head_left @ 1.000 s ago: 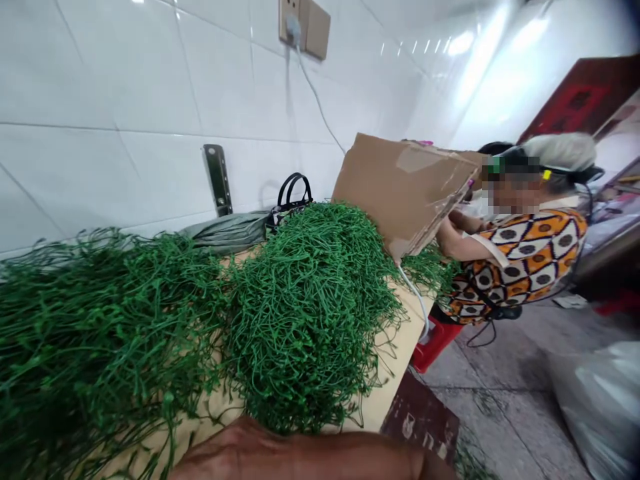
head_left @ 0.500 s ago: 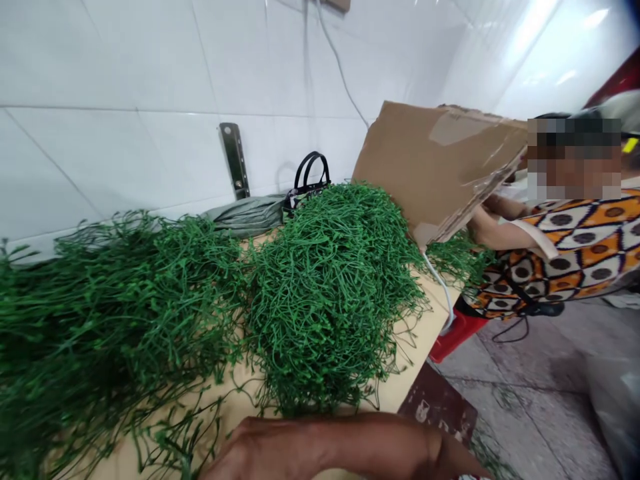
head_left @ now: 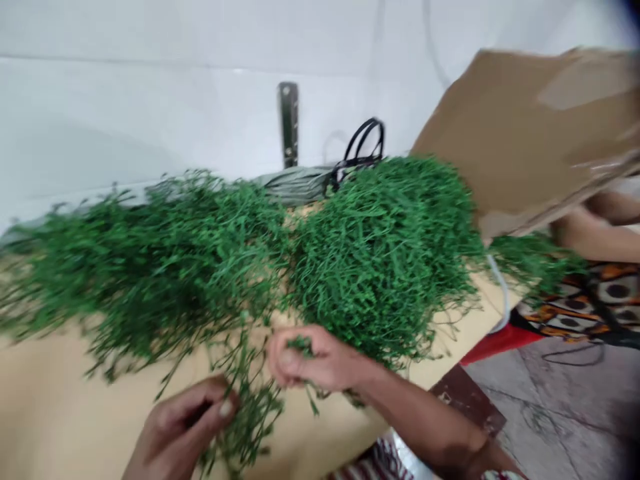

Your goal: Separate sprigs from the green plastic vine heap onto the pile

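Two heaps of thin green plastic stems lie on a tan tabletop (head_left: 55,413): a wide one at the left (head_left: 145,267) and a rounder one at the right (head_left: 385,240). My right hand (head_left: 313,360) is closed in a pinch on a small tuft of green stems in front of the right heap. My left hand (head_left: 183,427) is closed on a hanging bunch of green stems (head_left: 247,413) near the table's front edge. The view is smeared by motion.
A cardboard sheet (head_left: 540,133) leans over the table's right end, with another person's arm (head_left: 595,233) and patterned clothing (head_left: 590,300) behind it. A black-handled bag (head_left: 363,147) and a grey bundle (head_left: 295,183) sit by the white tiled wall. A metal bracket (head_left: 289,123) hangs on the wall.
The view has swung down and to the left. My right hand has moved up onto the table and pinched some stems. My left hand has come into view holding a bunch.
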### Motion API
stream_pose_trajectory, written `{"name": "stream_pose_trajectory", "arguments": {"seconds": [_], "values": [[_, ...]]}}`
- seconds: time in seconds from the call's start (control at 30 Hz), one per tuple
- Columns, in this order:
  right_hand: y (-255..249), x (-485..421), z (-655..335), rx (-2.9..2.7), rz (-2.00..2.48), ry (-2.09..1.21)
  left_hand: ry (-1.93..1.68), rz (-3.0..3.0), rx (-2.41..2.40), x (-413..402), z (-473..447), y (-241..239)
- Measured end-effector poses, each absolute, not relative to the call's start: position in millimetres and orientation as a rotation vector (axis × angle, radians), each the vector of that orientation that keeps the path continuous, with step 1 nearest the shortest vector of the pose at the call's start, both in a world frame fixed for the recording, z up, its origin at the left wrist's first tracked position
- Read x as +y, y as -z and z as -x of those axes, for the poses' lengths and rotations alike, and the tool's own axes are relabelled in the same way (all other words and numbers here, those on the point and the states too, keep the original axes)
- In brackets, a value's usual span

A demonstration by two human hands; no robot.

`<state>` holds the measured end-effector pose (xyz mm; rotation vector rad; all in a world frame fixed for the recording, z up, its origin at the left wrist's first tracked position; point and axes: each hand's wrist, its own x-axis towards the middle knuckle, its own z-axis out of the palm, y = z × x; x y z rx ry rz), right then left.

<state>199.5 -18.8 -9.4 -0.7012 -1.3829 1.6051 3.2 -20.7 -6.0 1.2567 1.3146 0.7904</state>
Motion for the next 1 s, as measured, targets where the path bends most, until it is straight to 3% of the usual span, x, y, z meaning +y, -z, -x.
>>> {"name": "stream_pose_trajectory", "arguments": {"seconds": [0.13,0.37,0.53,1.0], "values": [[6,-26,-204,-1.367,0.849,-1.424,-0.905,-1.384,1.252,-23,-9,4],[-8,-42,-192,-1.863,1.041,-0.458,-1.002,-1.238,1.210,-29,-14,17],[13,-36,-175,-2.265,1.014,-0.357,-0.963,-1.008,1.045,-33,-14,21],[35,-40,-176,-2.304,0.903,-0.086,-1.101,-0.773,0.996,-40,-13,24]]}}
